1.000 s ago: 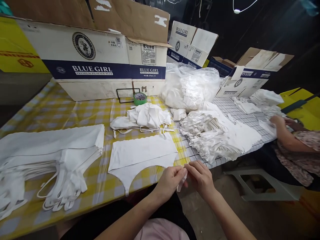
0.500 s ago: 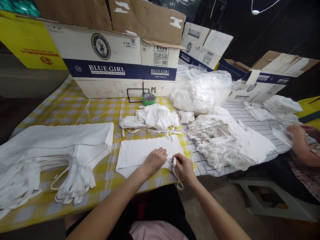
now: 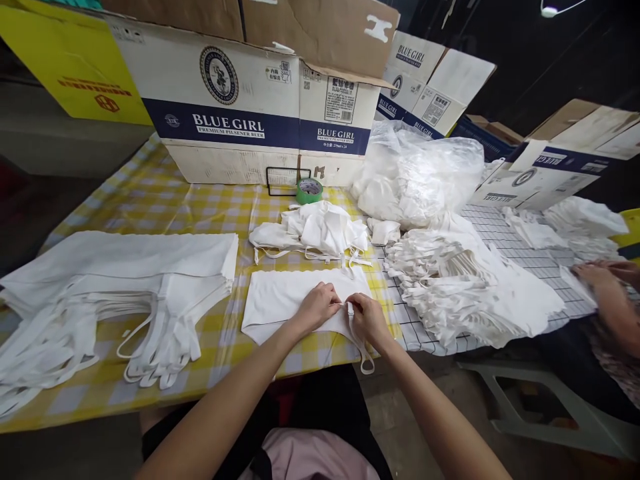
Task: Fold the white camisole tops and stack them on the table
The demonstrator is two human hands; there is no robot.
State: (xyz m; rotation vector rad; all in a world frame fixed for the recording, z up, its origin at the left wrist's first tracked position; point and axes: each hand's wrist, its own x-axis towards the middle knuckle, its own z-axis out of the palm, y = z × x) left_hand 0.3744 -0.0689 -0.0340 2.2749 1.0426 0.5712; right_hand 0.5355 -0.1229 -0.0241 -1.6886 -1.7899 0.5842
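Observation:
A white strappy bra top point(image 3: 280, 293) lies flat on the checked tablecloth in front of me. My left hand point(image 3: 319, 305) rests over its middle, fingertips pinched on the fabric edge near the strap. Close beside it, my right hand point(image 3: 369, 320) pinches the white strap point(image 3: 367, 365) where it meets the top. A slider shows at those fingers, and the strap's loop hangs at the table's front edge. Both sets of fingertips nearly meet, partly hiding what lies between them.
A stack of white strappy tops point(image 3: 125, 267) lies left; crumpled white ones point(image 3: 320, 230) lie behind. Green tape point(image 3: 309, 191) stands before a beer carton point(image 3: 225, 160). To the right are a plastic bag point(image 3: 415, 177), a large garment pile point(image 3: 465, 280) and another person's arm point(image 3: 607, 297).
My fingertips have come closer together at the strap. The view has shifted slightly, moving the table items a little to the right and up. The top stays flat.

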